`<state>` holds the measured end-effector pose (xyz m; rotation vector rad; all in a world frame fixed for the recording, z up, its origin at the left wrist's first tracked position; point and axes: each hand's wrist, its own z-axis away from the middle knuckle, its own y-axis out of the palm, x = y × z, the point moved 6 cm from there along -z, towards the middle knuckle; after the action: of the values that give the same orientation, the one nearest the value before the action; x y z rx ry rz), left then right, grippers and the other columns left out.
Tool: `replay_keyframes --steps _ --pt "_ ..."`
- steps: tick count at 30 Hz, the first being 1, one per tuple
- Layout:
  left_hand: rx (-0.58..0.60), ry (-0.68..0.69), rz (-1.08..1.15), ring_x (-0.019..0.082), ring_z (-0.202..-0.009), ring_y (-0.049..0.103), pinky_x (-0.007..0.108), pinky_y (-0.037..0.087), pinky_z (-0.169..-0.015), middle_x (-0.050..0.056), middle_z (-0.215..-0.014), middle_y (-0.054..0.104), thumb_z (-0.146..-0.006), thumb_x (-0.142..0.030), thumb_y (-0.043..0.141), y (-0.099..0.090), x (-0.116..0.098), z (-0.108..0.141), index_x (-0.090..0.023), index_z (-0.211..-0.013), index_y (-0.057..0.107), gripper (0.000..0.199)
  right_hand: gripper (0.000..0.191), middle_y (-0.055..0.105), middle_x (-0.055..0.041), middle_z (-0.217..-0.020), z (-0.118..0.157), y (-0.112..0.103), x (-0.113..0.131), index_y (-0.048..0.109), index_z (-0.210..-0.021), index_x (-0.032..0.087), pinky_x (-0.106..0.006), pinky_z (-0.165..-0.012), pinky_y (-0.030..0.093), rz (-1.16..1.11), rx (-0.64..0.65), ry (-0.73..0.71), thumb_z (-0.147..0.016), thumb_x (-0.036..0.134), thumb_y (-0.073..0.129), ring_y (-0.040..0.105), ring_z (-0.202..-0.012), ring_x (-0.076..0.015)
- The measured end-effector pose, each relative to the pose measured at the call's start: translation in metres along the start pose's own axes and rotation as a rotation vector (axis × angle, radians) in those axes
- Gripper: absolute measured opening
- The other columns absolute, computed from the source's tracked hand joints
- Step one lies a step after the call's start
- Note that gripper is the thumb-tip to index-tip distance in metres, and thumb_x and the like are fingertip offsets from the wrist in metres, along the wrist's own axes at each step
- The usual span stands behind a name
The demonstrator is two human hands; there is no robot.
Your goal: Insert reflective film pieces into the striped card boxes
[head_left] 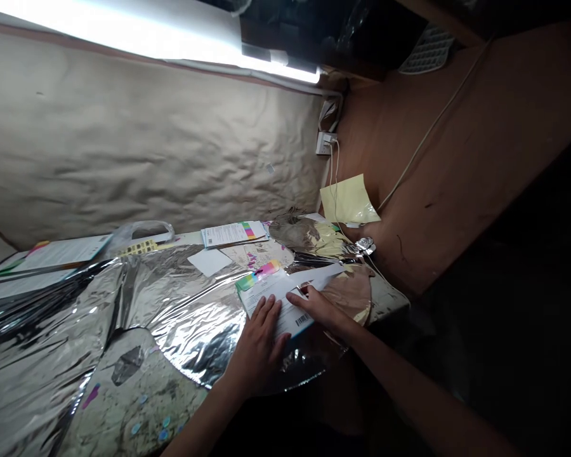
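Observation:
A white booklet [271,301] with a barcode and a multicoloured strip lies on crumpled silver foil [171,304]. My left hand [259,346] rests flat on its lower part, fingers spread. My right hand [318,311] lies across its far side, with the thumb and fingers around a raised white page [316,279]. Under the right hand's fingertips, a round tan paper piece [352,295] sits partly hidden. The booklet's lower corner is hidden by my left hand.
Another printed booklet [233,233] and a white paper square [209,261] lie beyond the hands. A plastic bag [140,235] and a folder [52,257] lie further left. A wall socket [326,143] with white cable, a yellow sheet [349,200] and a fluorescent tube [171,32] are above.

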<state>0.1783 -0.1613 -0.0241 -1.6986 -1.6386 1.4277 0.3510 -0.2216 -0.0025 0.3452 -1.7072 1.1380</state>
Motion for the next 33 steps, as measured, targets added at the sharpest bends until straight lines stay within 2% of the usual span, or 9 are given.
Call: replay_keyframes --steps 5,9,12,14,16,18,21,29,33 --pt "-0.008 -0.028 0.101 0.029 -0.146 0.027 0.052 0.032 -0.117 0.013 -0.153 0.039 -0.097 -0.041 0.048 -0.005 0.002 -0.004 -0.018 -0.148 0.038 0.057 0.041 0.074 -0.0092 -0.078 -0.010 0.024 0.000 0.068 -0.085 0.015 -0.029 -0.058 0.051 -0.300 0.228 0.191 -0.069 0.051 0.079 0.068 -0.069 -0.0238" --pt "-0.052 -0.007 0.267 0.029 -0.146 0.027 0.053 0.028 -0.118 0.012 -0.154 0.038 -0.095 -0.037 0.053 -0.009 0.000 -0.001 -0.024 -0.149 0.035 0.059 0.040 0.074 -0.0088 -0.077 -0.007 0.033 0.008 0.068 -0.090 0.014 -0.030 -0.055 0.053 -0.555 0.248 0.232 -0.070 0.047 0.079 0.067 -0.062 -0.0216" --pt "-0.335 -0.245 0.507 0.032 -0.147 0.021 0.053 0.025 -0.119 0.013 -0.160 0.024 -0.088 -0.037 0.065 -0.025 0.017 0.001 -0.025 -0.154 0.020 0.080 0.044 0.075 -0.0083 -0.088 0.000 0.032 0.014 0.067 -0.099 0.016 -0.032 -0.063 0.057 -0.648 0.180 0.142 -0.068 0.042 0.082 0.070 -0.074 -0.0239" --pt "-0.476 -0.497 0.809 0.036 -0.143 0.032 0.053 0.035 -0.113 0.018 -0.159 0.024 -0.080 -0.041 0.074 -0.032 0.035 0.003 -0.024 -0.154 0.016 0.095 0.042 0.075 -0.0093 -0.088 0.007 0.031 0.018 0.068 -0.100 0.016 -0.035 -0.064 0.057 -0.691 0.145 0.071 -0.071 0.043 0.080 0.070 -0.075 -0.0258" --pt "-0.383 -0.588 1.169 0.039 -0.128 0.052 0.050 0.049 -0.101 0.023 -0.147 0.043 -0.073 -0.043 0.080 -0.032 0.039 -0.005 -0.018 -0.148 0.031 0.092 0.040 0.075 -0.0103 -0.086 0.012 0.031 0.022 0.069 -0.099 0.014 -0.037 -0.065 0.057 -0.698 0.152 -0.016 -0.074 0.044 0.078 0.070 -0.073 -0.0268" --pt "-0.243 -0.541 1.378 0.038 -0.109 0.065 0.047 0.055 -0.090 0.022 -0.124 0.064 -0.068 -0.039 0.085 -0.037 0.034 -0.016 -0.010 -0.128 0.054 0.074 0.038 0.075 -0.0098 -0.087 0.014 0.030 0.026 0.070 -0.099 0.014 -0.038 -0.070 0.057 -0.708 0.153 -0.116 -0.074 0.042 0.079 0.070 -0.077 -0.0275" --pt "-0.280 -0.503 1.413 0.033 -0.093 0.071 0.042 0.058 -0.083 0.017 -0.101 0.074 -0.062 -0.032 0.089 -0.046 0.032 -0.020 -0.008 -0.104 0.067 0.053 0.036 0.074 -0.0074 -0.093 0.013 0.030 0.027 0.069 -0.102 0.017 -0.037 -0.075 0.056 -0.766 0.127 -0.178 -0.077 0.041 0.077 0.070 -0.084 -0.0268" --pt "-0.475 -0.651 1.377 0.029 -0.082 0.073 0.037 0.060 -0.072 0.015 -0.095 0.075 -0.059 -0.030 0.090 -0.037 0.037 -0.011 -0.008 -0.098 0.068 0.050 0.033 0.072 -0.0055 -0.079 0.007 0.040 0.023 0.068 -0.093 0.018 -0.033 -0.061 0.054 -0.813 0.169 -0.032 -0.075 0.044 0.077 0.066 -0.065 -0.0219" --pt "-0.589 -0.712 1.305 0.028 -0.078 0.073 0.036 0.061 -0.069 0.013 -0.093 0.076 -0.060 -0.032 0.089 -0.044 0.045 -0.005 -0.009 -0.099 0.067 0.050 0.031 0.067 0.0007 -0.072 -0.008 0.029 0.012 0.063 -0.078 0.020 -0.029 -0.066 0.054 -1.015 -0.077 -0.032 -0.066 0.039 0.084 0.062 -0.063 -0.0149"
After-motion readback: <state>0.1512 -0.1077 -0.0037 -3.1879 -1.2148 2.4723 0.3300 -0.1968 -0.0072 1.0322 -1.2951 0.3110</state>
